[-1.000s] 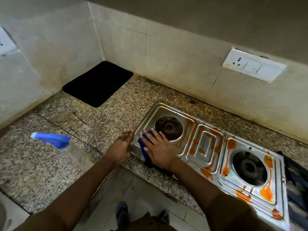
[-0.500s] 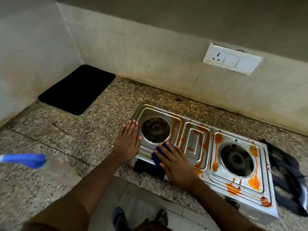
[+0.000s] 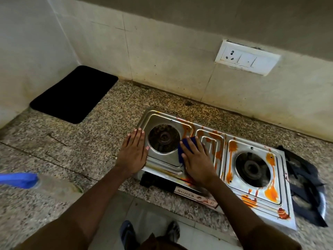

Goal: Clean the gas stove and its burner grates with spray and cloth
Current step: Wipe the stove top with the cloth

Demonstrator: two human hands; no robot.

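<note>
Pressed flat under straight, spread fingers, the blue cloth (image 3: 187,147) sits beneath the right hand (image 3: 197,164) on the steel top of the gas stove (image 3: 212,159), between the left burner (image 3: 164,140) and the ribbed centre panel. Only the cloth's far edge shows, poking out at about 11 o'clock from the knuckles. The right forearm runs back toward 5 o'clock, crossing the stove's front edge.

At 9 o'clock from the cloth, the left hand (image 3: 134,154) lies palm down with fingers straight and together, resting on the stove's left rim, its thumb touching the raised ring around the left burner. Its forearm stretches back toward 7 o'clock.

Orange-red smears streak the centre panel and ring the right burner (image 3: 252,169), with thicker blobs along the front right corner. Both burners are bare; dark burner grates (image 3: 306,188) lie on the speckled counter (image 3: 100,141) just beside the stove's right end, at 3 o'clock.

Far out at 8 o'clock, a spray bottle (image 3: 41,183) with a blue head stands on the counter, blurred. A black mat (image 3: 73,94) lies at 10 o'clock in the corner, and a white switch plate (image 3: 246,57) is fixed on the wall at 1 o'clock.
</note>
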